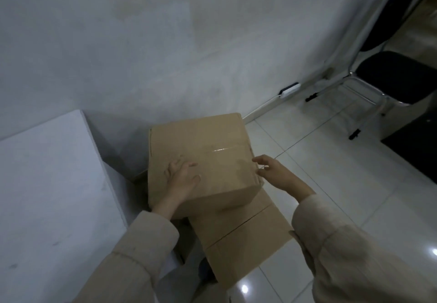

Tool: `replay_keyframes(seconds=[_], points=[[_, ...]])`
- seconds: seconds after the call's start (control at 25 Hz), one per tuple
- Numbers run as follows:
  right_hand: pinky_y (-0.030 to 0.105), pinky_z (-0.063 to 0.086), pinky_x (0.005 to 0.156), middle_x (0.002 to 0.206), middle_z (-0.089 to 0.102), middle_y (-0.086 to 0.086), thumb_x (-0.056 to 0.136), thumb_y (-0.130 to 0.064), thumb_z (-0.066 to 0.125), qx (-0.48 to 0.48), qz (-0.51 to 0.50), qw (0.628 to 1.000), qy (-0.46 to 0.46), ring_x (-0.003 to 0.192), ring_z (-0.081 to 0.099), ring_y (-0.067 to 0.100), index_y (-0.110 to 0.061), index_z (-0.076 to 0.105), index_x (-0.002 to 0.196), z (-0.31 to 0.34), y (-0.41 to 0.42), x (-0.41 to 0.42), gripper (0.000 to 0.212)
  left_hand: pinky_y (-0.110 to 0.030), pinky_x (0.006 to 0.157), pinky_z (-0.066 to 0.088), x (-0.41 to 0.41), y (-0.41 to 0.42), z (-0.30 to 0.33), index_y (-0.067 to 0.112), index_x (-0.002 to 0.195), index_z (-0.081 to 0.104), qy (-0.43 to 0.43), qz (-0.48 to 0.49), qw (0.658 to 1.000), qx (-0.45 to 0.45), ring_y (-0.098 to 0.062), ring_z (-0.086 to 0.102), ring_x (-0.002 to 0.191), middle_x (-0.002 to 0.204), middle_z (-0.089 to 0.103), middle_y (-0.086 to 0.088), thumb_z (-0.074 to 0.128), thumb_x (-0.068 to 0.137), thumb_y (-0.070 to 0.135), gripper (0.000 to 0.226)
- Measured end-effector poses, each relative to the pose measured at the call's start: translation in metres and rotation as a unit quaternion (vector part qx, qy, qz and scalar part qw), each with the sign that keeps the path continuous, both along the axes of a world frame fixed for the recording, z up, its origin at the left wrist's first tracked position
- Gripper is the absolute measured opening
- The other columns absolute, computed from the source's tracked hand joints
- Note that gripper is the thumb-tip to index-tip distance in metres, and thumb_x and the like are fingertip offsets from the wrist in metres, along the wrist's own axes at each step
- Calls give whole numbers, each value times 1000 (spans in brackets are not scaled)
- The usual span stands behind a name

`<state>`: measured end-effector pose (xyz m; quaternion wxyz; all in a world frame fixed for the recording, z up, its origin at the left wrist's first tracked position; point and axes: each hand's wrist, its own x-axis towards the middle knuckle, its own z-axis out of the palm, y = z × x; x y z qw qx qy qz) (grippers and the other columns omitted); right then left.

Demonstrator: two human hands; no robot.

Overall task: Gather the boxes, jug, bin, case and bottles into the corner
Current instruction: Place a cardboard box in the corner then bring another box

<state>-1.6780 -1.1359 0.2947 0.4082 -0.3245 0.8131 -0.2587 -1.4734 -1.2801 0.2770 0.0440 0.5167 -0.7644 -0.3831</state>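
A plain brown cardboard box sealed with clear shiny tape sits in the corner, close to the white plaster wall and just beside a white flat-topped counter on its left. Its top face is smooth, with the tape strip catching a streak of light across the middle, and its edges look crisp and square. It rests on top of a second brown cardboard box with a seam across its lid, which lies on the glossy white tiled floor and sticks out toward the person, turned at a slight angle to the upper one.

The person's left hand lies flat on the top of the upper box, palm down and fingers spread, pressing rather than gripping. The right hand is at the box's right top edge, fingers loosely curled and parted, about touching the cardboard at the corner; it holds nothing. Both arms wear pale beige sleeves.

Off to the right, well apart from the boxes, stands a black-seated folding chair with a chrome frame, and a white power strip lies along the foot of the wall with its cable running beside the skirting.
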Motion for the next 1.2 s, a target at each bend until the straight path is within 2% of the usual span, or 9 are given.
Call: replay_keyframes(seconds=[0.2, 0.28, 0.48, 0.68, 0.8, 0.88, 1.04, 1.2], points=[[37, 38, 105, 139, 46, 6, 94, -18, 47, -37, -44, 998, 28, 125, 46, 23, -21, 48, 127, 34, 95, 18, 34, -35, 109, 20, 12, 70, 24, 23, 118, 56, 33, -31, 999, -10, -32, 21, 132, 141, 29, -13, 57, 83, 18, 35], [34, 40, 100, 137, 48, 4, 93, -18, 47, -53, -59, 997, 25, 121, 49, 21, -23, 50, 125, 41, 143, 35, 32, -36, 109, 21, 22, 110, 27, 24, 116, 57, 47, -51, 997, -17, -31, 22, 131, 139, 31, -13, 58, 84, 20, 32], [26, 37, 87, 133, 49, -1, 93, -16, 47, -63, -136, 989, 14, 107, 50, 11, -24, 52, 122, 54, 281, 90, 30, -36, 109, 21, 47, 218, 35, 23, 117, 57, 39, -164, 986, 9, -29, 17, 136, 141, 30, -13, 57, 87, 21, 29], [25, 37, 87, 134, 50, 4, 93, -14, 47, -58, -252, 966, 20, 112, 52, 16, -19, 53, 124, 57, 397, 145, 31, -30, 107, 21, 53, 300, 60, 18, 120, 56, 53, -268, 962, 21, -26, 19, 135, 139, 36, -11, 53, 90, 17, 30], [27, 40, 94, 134, 51, 5, 93, -14, 47, -74, -332, 940, 20, 114, 52, 15, -19, 54, 122, 60, 447, 180, 30, -36, 109, 23, 57, 339, 75, 21, 123, 53, 45, -359, 932, 30, -25, 21, 136, 139, 38, -8, 49, 92, 20, 31], [29, 40, 95, 133, 52, 4, 93, -15, 47, -82, -380, 921, 20, 116, 51, 15, -20, 54, 121, 62, 473, 204, 29, -34, 108, 25, 60, 361, 82, 20, 123, 53, 53, -415, 908, 37, -24, 27, 133, 136, 43, -7, 48, 93, 18, 31], [25, 40, 87, 130, 54, 2, 93, -12, 47, -112, -486, 866, 38, 107, 54, 12, -22, 56, 117, 70, 512, 258, 28, -32, 103, 33, 68, 401, 93, 14, 118, 56, 96, -513, 850, 72, -21, 43, 124, 128, 53, -7, 48, 92, 11, 27], [24, 40, 87, 125, 56, 0, 91, -11, 47, -127, -581, 802, 54, 101, 57, 11, -27, 58, 110, 71, 538, 327, 26, -27, 94, 36, 87, 432, 87, 14, 112, 59, 119, -591, 790, 111, -19, 47, 118, 120, 58, -1, 50, 92, 10, 23]])
